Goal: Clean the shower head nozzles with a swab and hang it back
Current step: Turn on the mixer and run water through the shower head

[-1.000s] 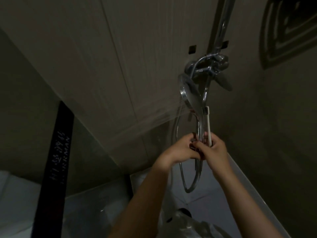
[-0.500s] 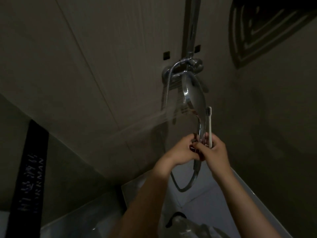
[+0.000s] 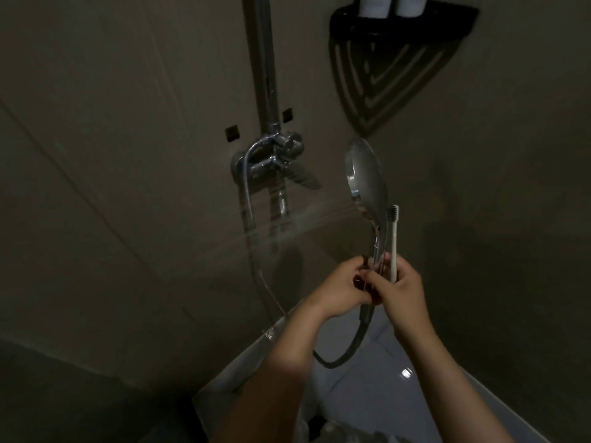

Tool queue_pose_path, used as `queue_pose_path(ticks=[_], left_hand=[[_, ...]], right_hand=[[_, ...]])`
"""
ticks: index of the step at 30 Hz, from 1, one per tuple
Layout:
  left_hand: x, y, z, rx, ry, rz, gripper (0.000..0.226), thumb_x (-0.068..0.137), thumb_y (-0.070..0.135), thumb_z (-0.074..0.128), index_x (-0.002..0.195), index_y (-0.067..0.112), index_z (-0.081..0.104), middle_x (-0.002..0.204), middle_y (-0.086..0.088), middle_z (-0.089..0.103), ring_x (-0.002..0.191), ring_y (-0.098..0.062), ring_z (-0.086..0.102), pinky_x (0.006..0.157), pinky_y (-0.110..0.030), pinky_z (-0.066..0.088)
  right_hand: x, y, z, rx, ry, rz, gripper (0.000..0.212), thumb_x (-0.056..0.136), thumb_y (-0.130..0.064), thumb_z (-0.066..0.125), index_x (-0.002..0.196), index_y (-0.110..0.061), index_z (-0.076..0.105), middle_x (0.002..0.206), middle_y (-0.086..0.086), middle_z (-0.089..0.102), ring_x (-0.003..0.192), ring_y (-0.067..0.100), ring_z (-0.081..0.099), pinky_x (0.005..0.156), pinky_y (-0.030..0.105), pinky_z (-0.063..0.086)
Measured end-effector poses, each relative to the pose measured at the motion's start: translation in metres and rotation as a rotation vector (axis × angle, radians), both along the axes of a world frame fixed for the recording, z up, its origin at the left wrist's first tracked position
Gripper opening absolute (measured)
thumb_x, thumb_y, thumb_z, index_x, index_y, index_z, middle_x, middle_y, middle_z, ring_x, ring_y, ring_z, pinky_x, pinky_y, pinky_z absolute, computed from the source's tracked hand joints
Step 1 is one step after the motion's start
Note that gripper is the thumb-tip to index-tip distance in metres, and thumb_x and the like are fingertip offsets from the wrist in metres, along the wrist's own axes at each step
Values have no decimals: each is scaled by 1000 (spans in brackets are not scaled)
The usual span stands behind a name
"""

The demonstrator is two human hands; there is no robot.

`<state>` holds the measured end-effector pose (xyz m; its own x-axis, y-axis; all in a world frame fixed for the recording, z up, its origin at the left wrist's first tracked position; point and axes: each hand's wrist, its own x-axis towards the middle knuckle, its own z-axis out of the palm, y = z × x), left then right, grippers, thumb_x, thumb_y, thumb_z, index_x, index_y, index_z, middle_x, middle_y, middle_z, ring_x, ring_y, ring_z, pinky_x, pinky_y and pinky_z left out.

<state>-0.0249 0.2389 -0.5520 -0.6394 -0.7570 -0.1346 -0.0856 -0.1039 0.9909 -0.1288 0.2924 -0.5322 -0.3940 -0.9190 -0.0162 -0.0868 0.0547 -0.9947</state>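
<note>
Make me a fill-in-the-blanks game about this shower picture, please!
1. Water sprays from the shower head toward the ____ side of the picture.
2. The right hand holds a toothbrush with its bristles pointing ____.
3. Both hands grip the shower head's ____.
4. The dark corner shelf hangs ____ the shower head.

Missing words: left; up; handle; above

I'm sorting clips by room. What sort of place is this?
Most likely a bathroom shower stall: a chrome mixer valve on a riser pipe, a spraying hand shower on a hose, and a corner caddy holding bottles.
</note>
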Motion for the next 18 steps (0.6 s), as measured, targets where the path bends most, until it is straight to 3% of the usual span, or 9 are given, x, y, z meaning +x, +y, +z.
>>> queue_pose_path(ticks=[4, 7, 10, 14, 18], left_hand=[[-20, -7, 4, 43, 24, -58, 49, 75, -19, 60, 98, 24, 60, 94, 5, 68, 87, -3, 66, 81, -21, 52], [-30, -17, 5, 68, 20, -66, 44, 78, -15, 61, 102, 22, 58, 90, 9, 67, 81, 1, 67, 80, -18, 53], [-34, -33, 6, 61, -16, -32, 36, 84, -7, 60, 113, 13, 56, 89, 0, 64, 79, -5, 64, 84, -25, 52], [-30, -64, 12, 188, 47, 210, 18, 92, 1, 51, 107, 10, 54, 88, -5, 63, 69, -10, 65, 70, -20, 54], [-21, -117, 8, 379, 206, 603, 23, 95, 2, 45, 118, 5, 45, 86, -7, 58, 74, -18, 63, 73, -26, 52]], right_hand=[[-20, -2, 3, -6, -15, -107, 17, 79, 2, 66, 95, 3, 61, 88, 23, 66, 83, 34, 65, 80, 49, 54], [-31, -3, 4, -11, -49, -155, 19, 80, 1, 66, 98, 3, 61, 89, 25, 65, 83, 37, 64, 78, 49, 54], [-38, -6, 4, -23, -62, -203, 19, 79, 4, 65, 98, 3, 60, 82, 20, 62, 75, 27, 60, 67, 38, 52], [-44, -17, 4, -33, -40, -255, 14, 78, 3, 67, 83, -4, 56, 69, 6, 54, 65, 15, 52, 60, 26, 45], [-50, -29, 4, -12, -38, -262, 18, 81, -2, 66, 93, 6, 55, 77, 11, 55, 71, 18, 55, 69, 34, 50]])
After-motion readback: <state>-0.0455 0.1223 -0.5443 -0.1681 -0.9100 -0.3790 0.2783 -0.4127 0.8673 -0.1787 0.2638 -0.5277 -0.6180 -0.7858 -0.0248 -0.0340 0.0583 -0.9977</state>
